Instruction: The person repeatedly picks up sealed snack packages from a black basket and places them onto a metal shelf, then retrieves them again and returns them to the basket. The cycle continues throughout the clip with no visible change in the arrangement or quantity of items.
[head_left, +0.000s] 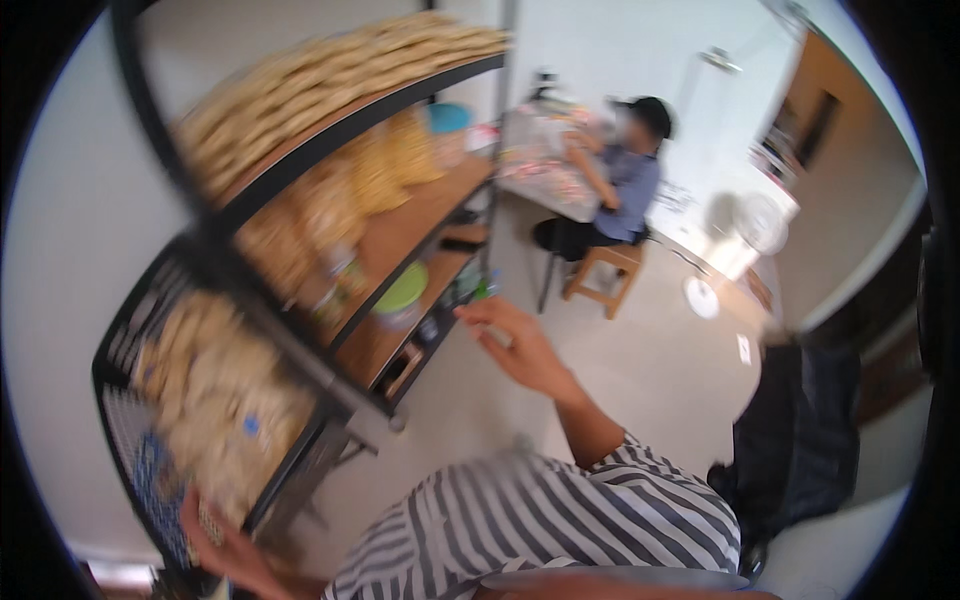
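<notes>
My right hand (517, 352) is raised in front of my striped shirt (540, 510), its fingers loosely bent and apart, with nothing in it. Behind its fingertips is the lower end of a metal-framed shelving rack (420, 232). At the lower left, my left hand (229, 551) is beside the near end of a black mesh crate (120, 352), blurred, with its fingers apart. Whether it touches the crate is unclear. Many pale tan packets (225, 390), blurred, fill the crate, and a blue piece (251, 425) lies among them.
Stacked tan packs (337, 90) lie on the rack's upper shelf, with bags of yellow food (382, 165) below. A green-lidded tub (401, 292) sits lower. Beyond, a person (630, 172) sits on a wooden stool (607, 274) at a covered table (540, 161). A black bag-like object (795, 435) stands right.
</notes>
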